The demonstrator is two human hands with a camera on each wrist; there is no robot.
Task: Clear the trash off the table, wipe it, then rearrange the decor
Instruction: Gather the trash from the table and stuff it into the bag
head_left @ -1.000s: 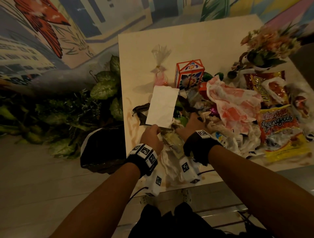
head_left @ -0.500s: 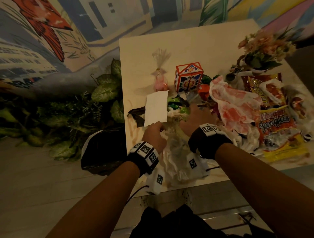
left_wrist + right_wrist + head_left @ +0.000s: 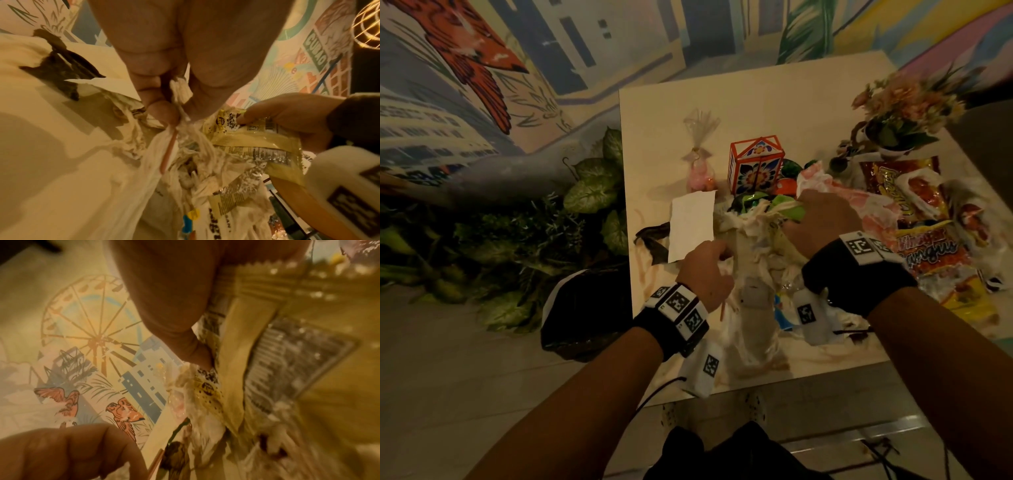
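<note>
A heap of trash covers the near half of the pale table (image 3: 774, 102). My left hand (image 3: 717, 255) pinches a bunch of crumpled white napkins (image 3: 180, 91) together with a thin orange stick (image 3: 168, 154). A white paper slip (image 3: 691, 226) stands up from that hand. My right hand (image 3: 801, 212) grips a yellow wrapper (image 3: 255, 138) and more of the same white wad (image 3: 753, 233), seen close in the right wrist view (image 3: 236, 353). The bundle hangs between both hands, just above the tabletop.
Decor stands behind the heap: a patterned box (image 3: 755, 166), a pink favour bag (image 3: 700, 171) and a flower pot (image 3: 904, 116). Snack bags (image 3: 928, 253) and an orange-white plastic bag (image 3: 859, 202) lie right. A black bin bag (image 3: 585, 308) sits on the floor left, beside plants (image 3: 592, 192).
Both hands have gathered the napkins and wrappers and lifted them off the table. The right hand moved forward and to the right, stretching the bundle.
</note>
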